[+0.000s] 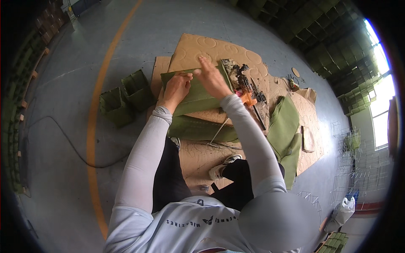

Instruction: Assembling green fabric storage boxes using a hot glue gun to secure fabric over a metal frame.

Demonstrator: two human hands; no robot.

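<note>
We are pinching the flat green felt sheet [192, 90] with our left hand [176, 86] while our right hand [213, 78], fingers flat, is pressing it at upper centre; it may be slipping toward the cluttered tools [249, 88].

The felt sheet [195, 95] under both hands is olive green; a second felt piece [202, 129] below it is a darker green; the folded felt stack [284, 130] near the cardboard's right edge is the same olive. The cardboard sheet [228, 52] is tan, scored with circular outlines; two open felt boxes [126, 97] off its left edge are green. The floor [63, 181] is blue-grey with a curved orange-yellow line [93, 122]; the sleeves [143, 160] are pale grey-white; an orange tool [249, 100] sits mid-sheet.
</note>
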